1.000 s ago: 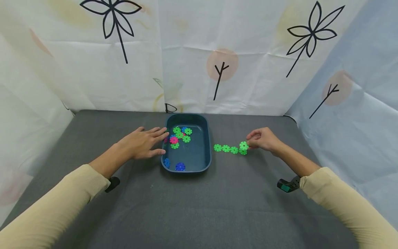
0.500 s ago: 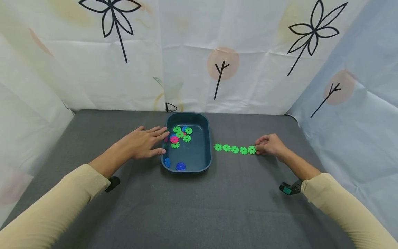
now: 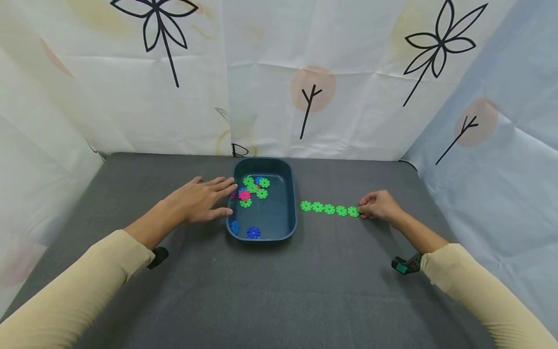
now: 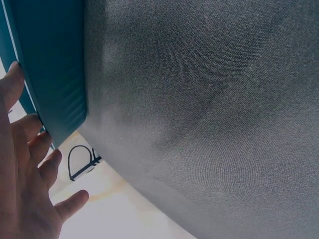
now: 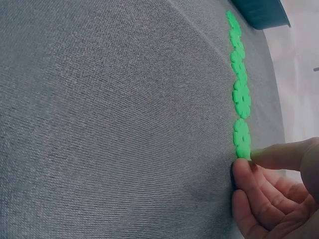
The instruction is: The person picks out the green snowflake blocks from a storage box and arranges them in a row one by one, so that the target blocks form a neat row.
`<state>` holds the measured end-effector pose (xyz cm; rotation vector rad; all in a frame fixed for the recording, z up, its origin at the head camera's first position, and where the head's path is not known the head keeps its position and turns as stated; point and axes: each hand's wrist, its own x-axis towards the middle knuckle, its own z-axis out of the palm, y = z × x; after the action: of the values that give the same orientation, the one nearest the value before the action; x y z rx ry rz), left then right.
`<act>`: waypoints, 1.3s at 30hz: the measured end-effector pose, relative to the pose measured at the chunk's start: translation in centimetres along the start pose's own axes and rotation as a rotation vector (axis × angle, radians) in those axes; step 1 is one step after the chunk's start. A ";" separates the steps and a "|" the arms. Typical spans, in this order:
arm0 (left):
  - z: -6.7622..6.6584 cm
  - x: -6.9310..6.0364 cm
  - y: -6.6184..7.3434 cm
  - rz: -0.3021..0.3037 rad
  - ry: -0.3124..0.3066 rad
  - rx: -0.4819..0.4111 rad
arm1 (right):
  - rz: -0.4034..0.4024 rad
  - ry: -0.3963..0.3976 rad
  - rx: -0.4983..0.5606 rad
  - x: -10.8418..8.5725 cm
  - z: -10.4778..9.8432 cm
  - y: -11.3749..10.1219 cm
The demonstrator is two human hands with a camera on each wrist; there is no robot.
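Note:
My right hand pinches the right edge of a green notched plastic disc between thumb and fingers, low over the table. That disc lies at the right end of a row of green discs on the grey cloth. In the right wrist view a narrow gap parts it from its neighbour. With fingers spread, my left hand rests on the left rim of a dark blue tray. In the left wrist view its fingertips touch the tray's side.
Inside the tray lie several loose discs: green ones, a pink one and blue ones. Grey cloth covers the table. A patterned white curtain hangs along its back edge.
My right hand has moved right and down with the green disc, from above the row's last disc to the table beside it. The left hand has stayed at the tray.

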<state>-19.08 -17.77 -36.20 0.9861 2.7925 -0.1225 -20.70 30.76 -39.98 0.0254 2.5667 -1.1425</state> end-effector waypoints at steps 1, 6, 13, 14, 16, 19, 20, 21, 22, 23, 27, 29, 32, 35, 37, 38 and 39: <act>0.0 0.0 0.0 0.001 0.000 0.000 | -0.002 0.000 -0.009 0.0 0.0 0.0; -0.1 0.0 0.1 -0.002 -0.002 -0.009 | 0.024 -0.005 -0.054 0.1 -0.2 -0.9; -0.2 -0.2 0.0 -0.001 0.000 -0.009 | 0.018 -0.024 -0.071 0.7 -0.5 -4.7; -0.2 -0.2 0.0 0.000 0.001 -0.011 | -0.012 -0.037 -0.063 0.8 -0.6 -5.3; -0.2 -0.2 0.0 0.002 0.002 -0.012 | -0.074 -0.071 -0.026 1.0 -0.7 -6.6; -0.2 -0.2 0.0 0.005 0.000 -0.013 | -0.154 -0.138 0.066 1.4 -0.7 -8.5; -0.2 -0.2 0.0 0.006 -0.001 -0.013 | -0.173 -0.163 0.100 1.5 -0.7 -9.2; -0.2 -0.2 0.0 0.006 0.000 -0.013 | -0.184 -0.183 0.133 1.6 -0.7 -9.9; -0.2 -0.1 0.0 0.006 0.001 -0.016 | -0.194 -0.203 0.160 1.7 -0.6 -10.6; -0.2 -0.1 0.0 0.007 0.003 -0.016 | -0.198 -0.214 0.178 1.8 -0.5 -11.3; -0.2 0.0 0.0 0.007 0.008 -0.013 | -0.219 -0.242 0.239 2.2 0.2 -13.7; -0.1 0.0 -0.1 0.007 0.006 -0.010 | -0.226 -0.249 0.274 2.6 1.0 -14.6; -0.1 0.0 -0.1 0.007 0.006 -0.014 | -0.220 -0.266 0.346 3.3 2.4 -15.5; -0.1 0.0 -0.1 0.009 0.009 -0.013 | -0.203 -0.286 0.397 4.0 4.0 -16.0; -0.1 0.0 -0.1 0.012 0.010 -0.013 | -0.194 -0.305 0.408 4.4 5.0 -16.3; -0.1 0.0 -0.1 0.014 0.010 -0.013 | -0.186 -0.313 0.410 4.6 5.5 -16.5; -0.1 0.0 -0.1 0.016 0.009 -0.012 | -0.178 -0.323 0.410 4.7 6.0 -16.7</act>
<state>-19.12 -17.82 -36.13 1.0086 2.7895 -0.0993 -25.91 14.58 -33.14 -0.2734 2.0537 -1.5781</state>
